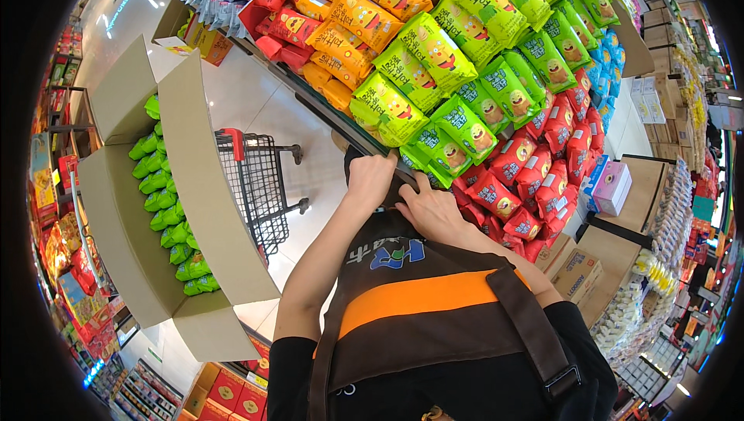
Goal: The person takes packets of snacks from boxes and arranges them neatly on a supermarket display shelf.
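At the near corner of a snack display, my left hand (373, 179) is curled against the dark rim (372, 143), its fingertips mostly hidden. Close by on the right, my right hand (431, 204) has bent fingers at the same corner; what lies under them cannot be made out. Just beyond both hands are dark green snack packs (447, 150) with a smiling cartoon figure. Lime-green packs (388, 108) are stacked behind these, and orange packs (363, 20) farther back. Red packs (526, 174) fill the section to the right of my right hand. A brown apron (418, 328) with an orange band covers my front.
An open cardboard box (197, 188) at left holds several rows of green packs (168, 206). Beside it stands a black wire shopping cart (256, 182) with a red part. Cartons (572, 270) and a pink-and-white box (610, 188) sit at right.
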A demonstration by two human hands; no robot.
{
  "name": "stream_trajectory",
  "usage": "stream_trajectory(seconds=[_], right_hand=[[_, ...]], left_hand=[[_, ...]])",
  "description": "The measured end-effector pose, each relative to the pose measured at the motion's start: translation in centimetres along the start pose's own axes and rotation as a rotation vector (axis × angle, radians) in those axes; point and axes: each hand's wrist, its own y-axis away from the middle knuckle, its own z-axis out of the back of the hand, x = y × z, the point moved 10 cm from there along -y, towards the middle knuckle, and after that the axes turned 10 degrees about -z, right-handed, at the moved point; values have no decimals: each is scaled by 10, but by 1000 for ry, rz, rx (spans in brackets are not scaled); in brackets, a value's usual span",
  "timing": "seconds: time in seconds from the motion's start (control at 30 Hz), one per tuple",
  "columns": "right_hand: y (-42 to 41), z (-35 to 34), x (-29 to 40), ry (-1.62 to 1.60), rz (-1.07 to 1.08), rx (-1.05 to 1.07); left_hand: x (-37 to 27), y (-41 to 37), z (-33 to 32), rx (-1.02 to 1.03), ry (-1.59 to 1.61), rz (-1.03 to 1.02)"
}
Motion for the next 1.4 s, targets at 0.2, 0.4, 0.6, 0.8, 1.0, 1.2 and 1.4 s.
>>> stream_trajectory(seconds=[0.2, 0.4, 0.6, 0.8, 1.0, 1.2, 1.4], right_hand=[[-9, -16, -4, 0, 20, 20], [-13, -19, -3, 61, 51, -15], [-3, -3, 1, 41, 40, -46], [-12, -18, -5, -34, 19, 24], [-8, -18, -5, -14, 8, 59], [-4, -8, 1, -13, 80, -76], [-10, -24, -4, 4, 17, 22]], left_hand=[[-10, 2, 5, 35, -23, -16], [-12, 9, 10, 35, -32, 12], [0, 8, -10, -13, -46, 12], [-8, 14, 5, -77, 43, 40], [3, 11, -5, 8, 38, 60], [-4, 13, 2, -42, -2, 37], [2, 19, -9, 1, 94, 71]])
